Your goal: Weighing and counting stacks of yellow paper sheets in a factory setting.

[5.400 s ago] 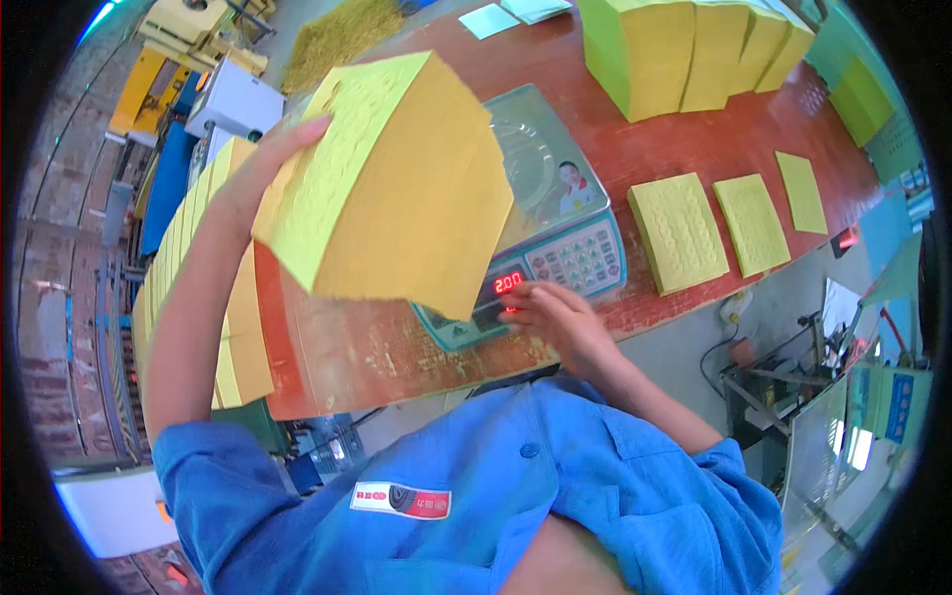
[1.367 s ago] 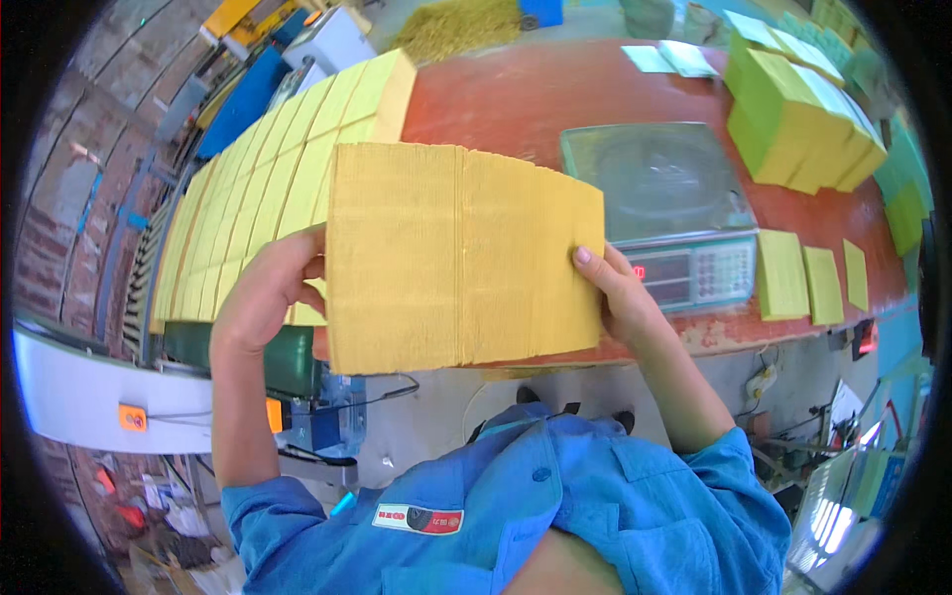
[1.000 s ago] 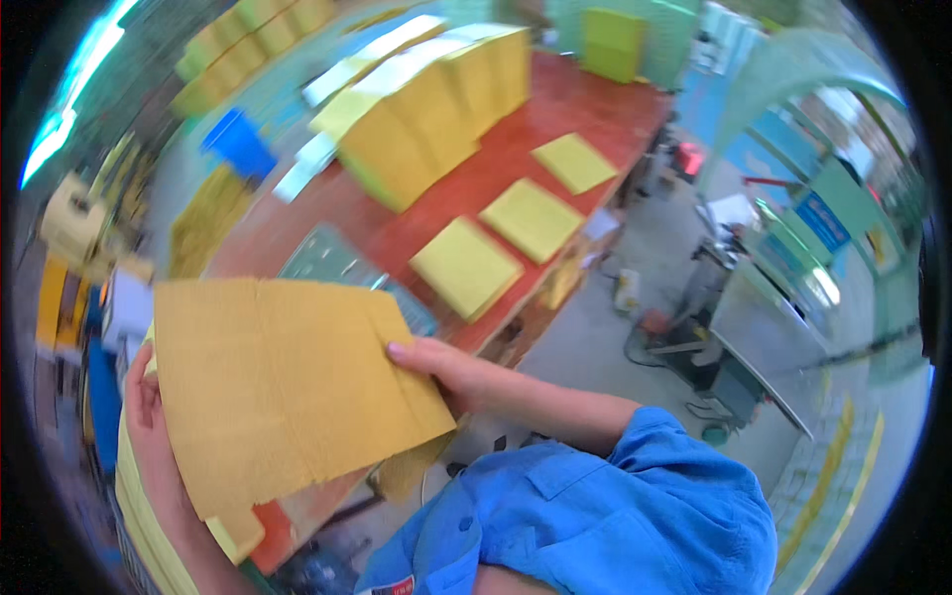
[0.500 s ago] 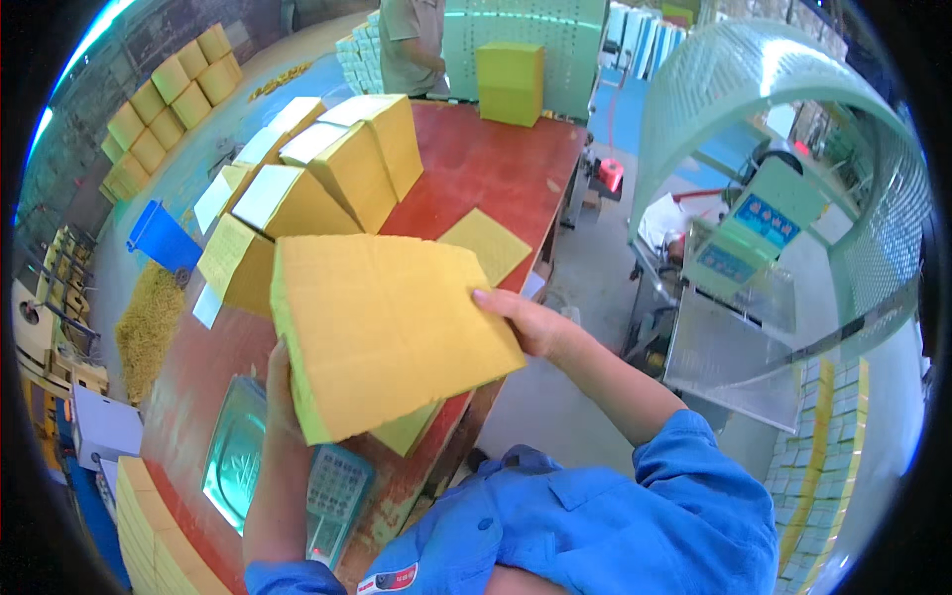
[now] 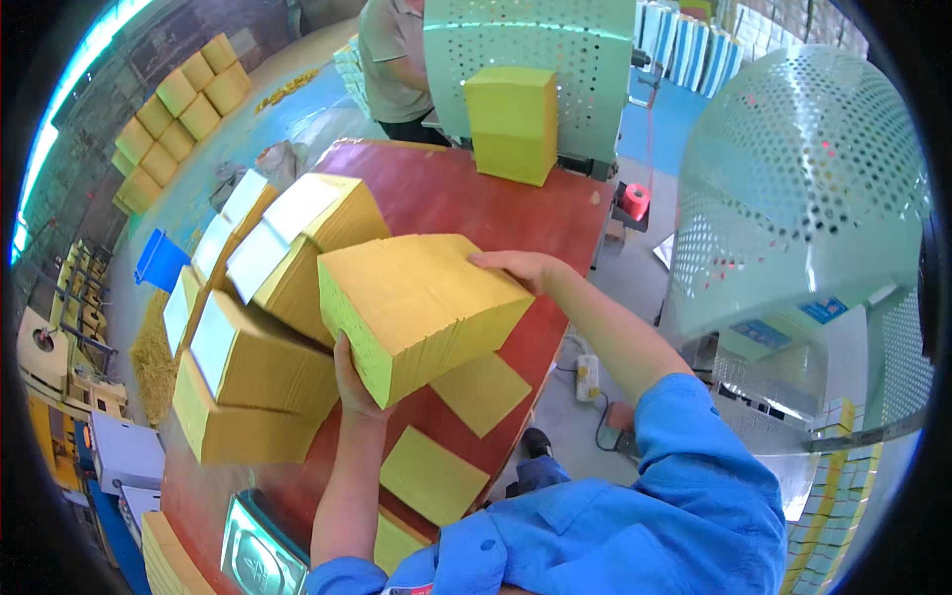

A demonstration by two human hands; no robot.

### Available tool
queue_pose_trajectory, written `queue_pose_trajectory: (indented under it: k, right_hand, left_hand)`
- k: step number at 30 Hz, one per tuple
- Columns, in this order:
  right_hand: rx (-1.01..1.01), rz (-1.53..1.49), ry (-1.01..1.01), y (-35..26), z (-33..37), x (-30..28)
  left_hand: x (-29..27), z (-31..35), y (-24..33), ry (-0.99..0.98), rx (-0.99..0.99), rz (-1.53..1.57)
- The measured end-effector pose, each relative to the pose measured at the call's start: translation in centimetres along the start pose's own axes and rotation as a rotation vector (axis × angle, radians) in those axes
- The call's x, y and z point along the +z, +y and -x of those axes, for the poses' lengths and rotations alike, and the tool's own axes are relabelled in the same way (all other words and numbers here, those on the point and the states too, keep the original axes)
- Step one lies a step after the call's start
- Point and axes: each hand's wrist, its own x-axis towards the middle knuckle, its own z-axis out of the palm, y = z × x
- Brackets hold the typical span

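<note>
Tipped the thick yellow stack [image 5: 426, 307] to show more of its side than half a second ago, head view. Had it clamped between left hand [image 5: 362, 385] at the lower left and right hand [image 5: 523, 268] at the right end, above the red table [image 5: 436, 198], near some white-topped stacks [image 5: 273, 362].

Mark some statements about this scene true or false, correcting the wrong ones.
1. The left hand and right hand share one thick yellow paper stack. True.
2. The right hand is off that stack. False: it touches the stack's right end.
3. Pale sheets lie on several other stacks on the table. True.
4. The table is green. False: it is red.
5. A blue bin stands beyond the table's left side. True.
</note>
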Motion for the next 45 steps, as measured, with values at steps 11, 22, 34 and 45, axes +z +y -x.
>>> queue_pose_trajectory:
  k: [11,22,34,45]
  right_hand:
    - [0.146,0.335,0.055,-4.8,-3.7,-8.9]
    - [-0.071,0.116,0.131,-1.9,-2.7,-7.4]
    - [-0.431,-0.34,0.488,2.3,-0.9,-5.7]
    - [-1.006,0.52,1.451,4.3,0.8,-7.5]
  left_hand:
    - [3.4,-6.5,-2.1,0.098,-0.075,-0.013]
    - [-1.5,-5.2,-4.2,0.172,0.034,0.11]
    - [1.0,-5.1,-3.2,0.145,0.0,0.042]
    - [13.1,-11.3,-2.3,0.166,-0.127,-0.393]
